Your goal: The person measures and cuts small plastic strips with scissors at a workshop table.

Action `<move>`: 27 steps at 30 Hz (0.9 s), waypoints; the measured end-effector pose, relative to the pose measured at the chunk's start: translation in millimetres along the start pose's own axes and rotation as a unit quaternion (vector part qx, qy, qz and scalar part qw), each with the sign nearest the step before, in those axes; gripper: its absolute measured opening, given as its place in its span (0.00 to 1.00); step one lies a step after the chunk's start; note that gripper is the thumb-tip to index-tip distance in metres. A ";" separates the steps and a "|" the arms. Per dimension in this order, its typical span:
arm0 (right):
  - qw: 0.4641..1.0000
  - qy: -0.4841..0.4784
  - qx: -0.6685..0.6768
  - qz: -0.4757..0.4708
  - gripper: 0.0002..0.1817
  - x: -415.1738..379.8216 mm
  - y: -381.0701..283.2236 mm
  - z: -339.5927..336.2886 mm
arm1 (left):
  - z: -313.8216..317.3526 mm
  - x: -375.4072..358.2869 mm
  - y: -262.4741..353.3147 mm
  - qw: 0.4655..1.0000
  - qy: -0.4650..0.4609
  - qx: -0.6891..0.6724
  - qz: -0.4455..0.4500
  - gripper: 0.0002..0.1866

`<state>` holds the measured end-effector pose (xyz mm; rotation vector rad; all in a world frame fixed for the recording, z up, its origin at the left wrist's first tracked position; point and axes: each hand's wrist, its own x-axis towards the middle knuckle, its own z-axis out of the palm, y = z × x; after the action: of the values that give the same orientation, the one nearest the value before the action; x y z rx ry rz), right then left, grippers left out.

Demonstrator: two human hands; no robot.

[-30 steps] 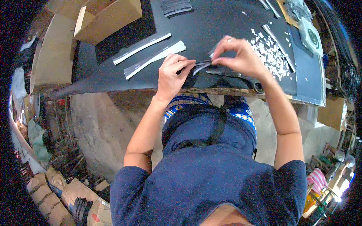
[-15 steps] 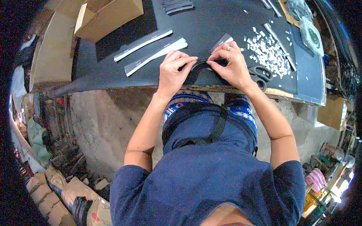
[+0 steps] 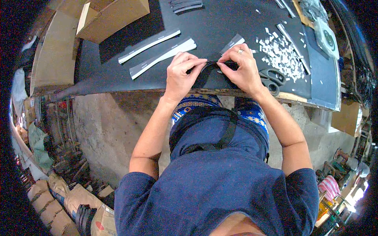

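Note:
Between my two hands a thin black strip [image 3: 212, 62] is pinched, bowed slightly near the table's front edge. My left hand [image 3: 182, 72] grips one end with thumb and forefinger. The other side of the strip is between the thumb and forefinger of my right hand [image 3: 241, 69], which wears a ring. Just beyond the right hand lies a short black-and-white labelled strip [image 3: 233, 42]. Left of my left hand are two longer labelled strips, a nearer strip [image 3: 163, 58] and a farther strip [image 3: 149, 46]. Black-handled scissors [image 3: 271, 78] rest beside my right wrist, their blades hidden.
A scattered pile of small white pieces [image 3: 281, 57] covers the table's right part, with a long strip [image 3: 293, 49] across it. An open cardboard box [image 3: 118, 19] stands at back left. More strips [image 3: 187, 6] lie at the far edge. A clear plastic container [image 3: 326, 37] is at right.
Both hands keep their pinch on the black strip and have barely shifted. The view has moved very slightly.

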<state>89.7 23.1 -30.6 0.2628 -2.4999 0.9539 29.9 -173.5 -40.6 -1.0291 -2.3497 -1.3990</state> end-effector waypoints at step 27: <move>0.999 0.037 -0.004 -0.020 0.07 -2.5 0.0 4.9 | -1.1 -0.1 0.1 1.000 -0.006 0.000 0.001 0.08</move>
<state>90.2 19.9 -35.0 0.2691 -2.4213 0.9200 29.8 -174.4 -40.1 -1.0437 -2.3566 -1.3963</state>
